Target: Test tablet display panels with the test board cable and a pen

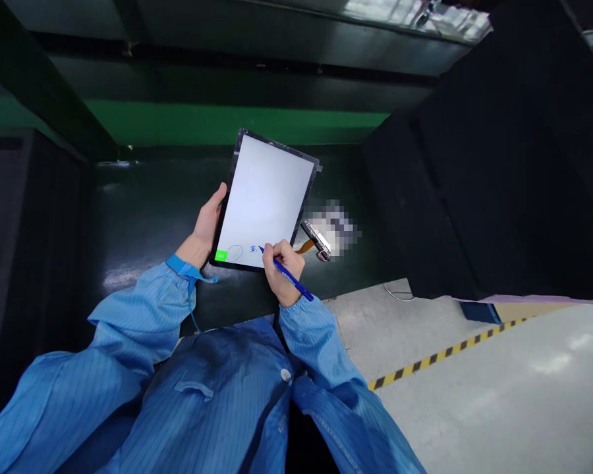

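Observation:
A lit white display panel (268,191) with a black border is tilted before me. My left hand (207,222) grips its left edge, thumb along the border and the other fingers hidden behind. In my right hand (282,271) is a blue pen (294,280), its tip at the panel's lower part. Blue ink marks (253,249) and a drawn oval (234,253) show there, beside a small green square (221,255). An orange ribbon cable (305,247) runs from the panel's lower right to a small circuit board (318,241).
A dark green work surface (148,217) lies beneath. Black panels stand at left (39,263) and right (474,164). A pixelated patch hides something beside the circuit board. A blue wrist strap (182,266) with a cord circles my left wrist. Yellow-black tape (445,354) crosses the grey floor.

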{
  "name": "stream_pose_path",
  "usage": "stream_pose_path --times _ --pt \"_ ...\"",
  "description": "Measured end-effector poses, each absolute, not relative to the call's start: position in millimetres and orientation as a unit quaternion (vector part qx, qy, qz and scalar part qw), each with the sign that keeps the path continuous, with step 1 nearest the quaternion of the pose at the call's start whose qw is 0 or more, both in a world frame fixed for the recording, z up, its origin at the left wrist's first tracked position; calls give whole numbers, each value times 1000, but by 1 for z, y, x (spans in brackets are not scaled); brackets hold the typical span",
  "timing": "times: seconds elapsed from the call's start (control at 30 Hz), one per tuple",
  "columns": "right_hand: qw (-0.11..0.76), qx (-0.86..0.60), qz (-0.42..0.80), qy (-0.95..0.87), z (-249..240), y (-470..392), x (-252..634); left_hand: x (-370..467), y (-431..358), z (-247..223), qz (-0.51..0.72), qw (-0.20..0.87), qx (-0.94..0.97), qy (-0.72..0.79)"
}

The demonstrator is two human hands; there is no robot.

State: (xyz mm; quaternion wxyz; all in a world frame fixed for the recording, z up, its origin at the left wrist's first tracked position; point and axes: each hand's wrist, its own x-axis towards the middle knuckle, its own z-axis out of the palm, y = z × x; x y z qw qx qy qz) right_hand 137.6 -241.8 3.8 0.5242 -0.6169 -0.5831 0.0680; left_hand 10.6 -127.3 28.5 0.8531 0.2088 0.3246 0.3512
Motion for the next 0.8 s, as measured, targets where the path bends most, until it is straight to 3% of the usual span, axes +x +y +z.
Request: stream_pose_path --times 0.8 --pt "541 -637 104 -540 0 -244 139 14 -129 43 346 841 175 377"
